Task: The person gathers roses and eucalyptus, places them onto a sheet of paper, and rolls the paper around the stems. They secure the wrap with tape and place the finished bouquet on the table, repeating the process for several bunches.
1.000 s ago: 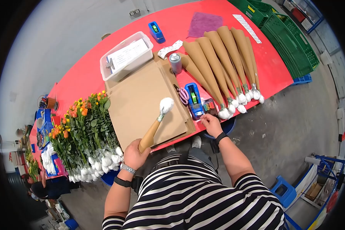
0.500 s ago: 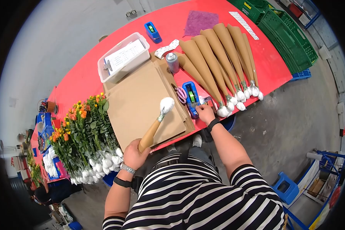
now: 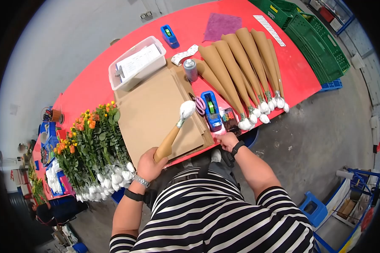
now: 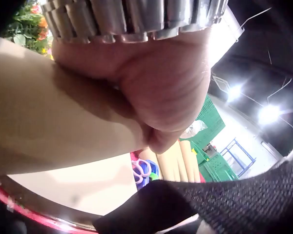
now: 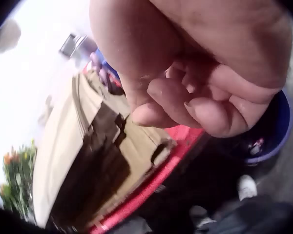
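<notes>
Red tabletop (image 3: 299,80), curved rim; grey floor beyond, green crates (image 3: 321,55) at the far right end. Held paper cone (image 3: 168,143) is over the front of the brown paper stack (image 3: 150,109), tilted, its white wrapped end (image 3: 187,110) uppermost and pointing toward the scissors (image 3: 200,106). Left hand (image 3: 151,165) grips the cone's lower part, fingers wrapped round it, a fairly narrow hold. Right hand (image 3: 228,142) is at the table edge just in front of the blue tape dispenser (image 3: 215,123), fingers curled in; right wrist view is tight and hazy, so whether a bit of tape sits between the fingertips I cannot tell.

Step in hand looks like taping the wrap. Best done with the left hand firm enough to keep the overlap from unrolling, light enough not to crease paper or squeeze stems. Tape should land flat across the seam, pressed down once, kept off the white end.

Edges: right hand is close to the rim, a dark blue bin (image 3: 251,137) below, so dropped bits may go over. Dispenser, scissors and finished-looking cones (image 3: 242,63) crowd the right side. Better room to turn the cone: above the bare paper, away from the flower bunches (image 3: 93,139) on the left
</notes>
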Demonstrator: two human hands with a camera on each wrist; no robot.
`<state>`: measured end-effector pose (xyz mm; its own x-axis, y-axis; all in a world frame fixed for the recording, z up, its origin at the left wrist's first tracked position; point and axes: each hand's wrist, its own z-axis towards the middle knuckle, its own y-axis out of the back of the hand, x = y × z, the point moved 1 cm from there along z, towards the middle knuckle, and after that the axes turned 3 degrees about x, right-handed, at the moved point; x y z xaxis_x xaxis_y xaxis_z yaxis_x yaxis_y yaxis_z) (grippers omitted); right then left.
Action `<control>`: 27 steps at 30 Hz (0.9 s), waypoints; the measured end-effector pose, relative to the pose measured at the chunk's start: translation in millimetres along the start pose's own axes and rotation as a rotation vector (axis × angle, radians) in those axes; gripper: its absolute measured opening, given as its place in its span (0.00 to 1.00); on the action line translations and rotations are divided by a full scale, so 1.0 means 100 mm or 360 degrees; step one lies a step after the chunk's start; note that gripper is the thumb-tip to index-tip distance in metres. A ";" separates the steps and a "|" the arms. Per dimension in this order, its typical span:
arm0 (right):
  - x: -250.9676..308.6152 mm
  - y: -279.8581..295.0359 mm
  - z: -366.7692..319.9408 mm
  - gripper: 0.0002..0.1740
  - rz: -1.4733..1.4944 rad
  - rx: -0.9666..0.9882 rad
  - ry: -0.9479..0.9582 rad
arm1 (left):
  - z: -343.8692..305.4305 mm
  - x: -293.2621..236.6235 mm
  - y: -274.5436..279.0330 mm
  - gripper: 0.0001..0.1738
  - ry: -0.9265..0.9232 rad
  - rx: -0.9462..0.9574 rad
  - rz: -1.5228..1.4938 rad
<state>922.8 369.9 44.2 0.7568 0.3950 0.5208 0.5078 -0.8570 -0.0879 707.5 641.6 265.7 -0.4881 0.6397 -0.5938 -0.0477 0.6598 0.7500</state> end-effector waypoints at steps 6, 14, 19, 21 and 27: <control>0.59 -0.60 -1.03 0.13 -0.0320 0.0400 0.1119 | 0.25 -0.29 0.06 0.23 0.0011 0.0107 -0.0214; 0.99 -1.02 -1.66 0.17 -0.0587 0.0181 0.1504 | 0.45 -0.57 -0.03 0.23 -0.0187 0.0321 -0.0358; 0.90 -0.97 -1.67 0.20 -0.0407 0.0259 0.1554 | 0.42 -0.65 -0.04 0.31 0.0294 0.0922 -0.1520; 0.87 -0.98 -1.63 0.19 -0.0100 0.0554 0.1851 | 0.43 -0.72 -0.05 0.40 0.0464 0.1329 -0.1871; 1.12 -0.70 -1.69 0.10 -0.0999 0.0130 0.2643 | 0.44 -0.84 -0.12 0.41 0.0257 0.1931 -0.2211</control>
<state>902.9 418.3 252.4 -0.6869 -0.1371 0.7137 0.5857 -0.6859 0.4320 787.8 596.8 293.5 -0.7217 -0.5346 -0.4396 0.1012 0.5469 -0.8311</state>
